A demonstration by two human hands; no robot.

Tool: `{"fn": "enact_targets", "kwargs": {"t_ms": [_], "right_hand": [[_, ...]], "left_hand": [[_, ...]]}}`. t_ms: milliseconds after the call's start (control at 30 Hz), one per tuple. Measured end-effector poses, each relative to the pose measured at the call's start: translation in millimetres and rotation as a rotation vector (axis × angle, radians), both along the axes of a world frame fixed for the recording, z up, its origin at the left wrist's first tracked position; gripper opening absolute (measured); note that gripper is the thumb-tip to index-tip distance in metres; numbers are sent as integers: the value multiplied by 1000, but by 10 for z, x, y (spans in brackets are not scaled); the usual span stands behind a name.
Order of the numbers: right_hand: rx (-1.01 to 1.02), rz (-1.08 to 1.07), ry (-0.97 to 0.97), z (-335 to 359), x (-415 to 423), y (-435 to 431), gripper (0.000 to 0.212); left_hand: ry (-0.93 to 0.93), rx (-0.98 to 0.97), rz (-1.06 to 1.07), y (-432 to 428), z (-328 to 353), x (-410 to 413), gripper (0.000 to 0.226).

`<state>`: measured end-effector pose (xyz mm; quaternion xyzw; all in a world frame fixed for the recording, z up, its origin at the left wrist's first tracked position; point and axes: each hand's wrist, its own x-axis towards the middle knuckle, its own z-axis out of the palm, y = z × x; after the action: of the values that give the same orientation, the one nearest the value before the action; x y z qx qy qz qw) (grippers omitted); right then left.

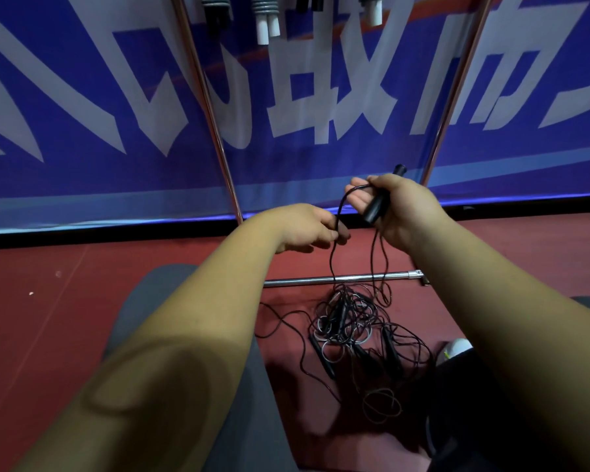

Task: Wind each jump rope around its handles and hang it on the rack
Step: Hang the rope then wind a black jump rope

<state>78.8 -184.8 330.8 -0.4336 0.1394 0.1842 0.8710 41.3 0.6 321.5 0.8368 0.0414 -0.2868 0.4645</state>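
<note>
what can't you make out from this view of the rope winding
- Head view, wound ropes: cut off by the top edge, so how they hang is unseen.
- Rope pile: thin and tangled, count unclear.
- Right hand grips a black handle; its fingers hide whether there is a second.
- Left hand holds the cord; the hand's back hides its fingertips.

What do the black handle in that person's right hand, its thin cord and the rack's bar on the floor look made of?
The handle: probably black plastic or foam; smooth, only a faint sheen, too blurred to say which.
The cord: thin black, likely plastic-coated cable; it hangs in springy loops.
The rack bar: polished metal, probably chromed steel; bright mirror-like streaks.
</note>
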Motion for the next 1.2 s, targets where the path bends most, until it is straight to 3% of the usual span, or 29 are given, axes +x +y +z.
{"fn": "enact_targets", "kwargs": {"t_ms": [167,267,333,400,500,700,767,900,1033,1100,1200], "right_hand": [[11,-31,-14,-33,25,-39,19],[-126,-1,11,-107,101,-60,16],[-380,148,49,-171,110,-73,26],[-637,438,39,-208,14,-60,34],[-747,720,0,-209,-186,9,28],[-595,401,-99,-101,-189,90,19],[-447,266,-83,-49,-158,108,16],[-125,123,-38,60,-99,106,13],[-27,62,-43,81,-50,41,18],[-46,47,-59,51,-2,12,23],[-431,123,-86,-41,41,-35,29]], "left_hand": [[-41,-39,24,4,-22,16,18],[-88,-137,125,-40,34,14,15],[-136,-283,268,-59,95,33,15],[-182,-430,406,-44,156,53,15],[-223,-499,548,33,171,82,14],[-173,-580,699,107,152,129,26],[-102,-479,592,83,150,97,29],[-79,-120,131,-21,14,17,35],[-158,-37,31,-61,-48,20,17],[-200,-87,117,-66,-25,41,16],[-240,-278,335,-112,95,63,15]]}}
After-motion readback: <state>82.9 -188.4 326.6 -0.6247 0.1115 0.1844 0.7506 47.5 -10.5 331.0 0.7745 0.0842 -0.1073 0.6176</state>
